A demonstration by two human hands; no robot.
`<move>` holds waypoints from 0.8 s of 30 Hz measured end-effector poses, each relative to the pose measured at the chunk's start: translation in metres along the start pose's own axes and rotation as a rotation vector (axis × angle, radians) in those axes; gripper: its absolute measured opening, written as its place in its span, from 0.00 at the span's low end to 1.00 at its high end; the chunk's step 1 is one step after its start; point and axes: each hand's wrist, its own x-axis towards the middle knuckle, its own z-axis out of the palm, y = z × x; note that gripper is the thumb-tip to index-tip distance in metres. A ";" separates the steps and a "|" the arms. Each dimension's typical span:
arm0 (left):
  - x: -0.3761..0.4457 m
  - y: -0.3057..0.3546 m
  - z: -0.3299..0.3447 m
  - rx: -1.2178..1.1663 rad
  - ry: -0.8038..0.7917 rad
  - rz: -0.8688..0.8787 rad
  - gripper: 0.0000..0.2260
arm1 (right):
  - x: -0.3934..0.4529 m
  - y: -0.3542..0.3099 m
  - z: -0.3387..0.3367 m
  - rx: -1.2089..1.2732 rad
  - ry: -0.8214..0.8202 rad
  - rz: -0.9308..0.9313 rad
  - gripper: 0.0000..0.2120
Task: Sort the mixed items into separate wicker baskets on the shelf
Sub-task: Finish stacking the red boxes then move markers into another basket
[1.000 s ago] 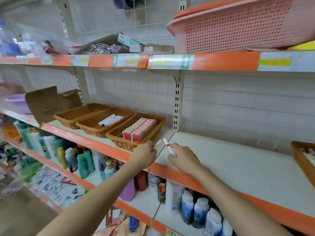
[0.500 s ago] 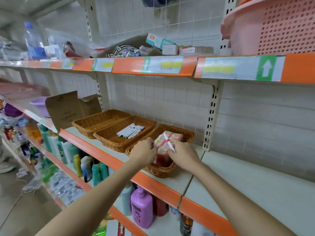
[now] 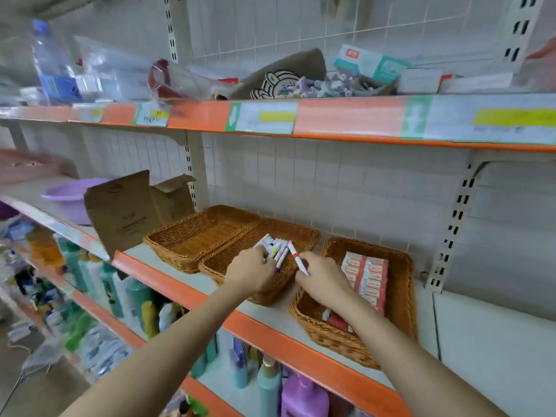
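Head cam, looks fwd and down, close on shelf [image 3: 192, 284], hands.

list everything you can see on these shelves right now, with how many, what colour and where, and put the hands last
wicker baskets: three, brown, side by side on the middle shelf
markers: a small bunch, white, in the middle basket
marker with red band: one, white, in the right hand's grip over the middle basket
small boxes: a packed stack, red and white, in the right basket
cardboard box: one, brown, open, left of the baskets
basin: one, purple, left of the cardboard box
water bottle: one, clear with blue label, top shelf left
bottles: many, mostly green and purple, lower shelves
left hand: on the white markers
right hand: pinching the red-banded marker
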 end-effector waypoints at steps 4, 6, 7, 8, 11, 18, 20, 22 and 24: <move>0.026 -0.038 -0.013 -0.029 -0.043 0.043 0.10 | 0.018 -0.031 0.027 -0.027 0.060 0.011 0.21; 0.035 -0.052 -0.015 -0.048 -0.072 0.067 0.09 | 0.024 -0.042 0.038 -0.031 0.070 0.011 0.20; 0.040 -0.057 -0.015 -0.068 -0.090 0.079 0.09 | 0.027 -0.045 0.042 -0.035 0.072 0.012 0.20; 0.044 -0.061 -0.015 -0.089 -0.110 0.089 0.08 | 0.032 -0.047 0.045 -0.042 0.074 0.010 0.19; 0.061 -0.068 -0.012 -0.111 -0.143 0.110 0.12 | 0.049 -0.047 0.050 -0.065 0.075 0.000 0.19; 0.107 -0.066 0.002 -0.047 -0.189 0.146 0.16 | 0.093 -0.028 0.055 -0.125 0.025 0.045 0.13; 0.117 -0.065 0.009 -0.022 -0.205 0.143 0.16 | 0.104 -0.024 0.056 -0.162 -0.002 0.054 0.14; 0.125 -0.066 0.017 0.008 -0.238 0.161 0.16 | 0.112 -0.022 0.060 -0.205 -0.052 0.075 0.15; 0.132 -0.066 0.023 0.040 -0.269 0.191 0.15 | 0.117 -0.020 0.065 -0.261 -0.107 0.108 0.15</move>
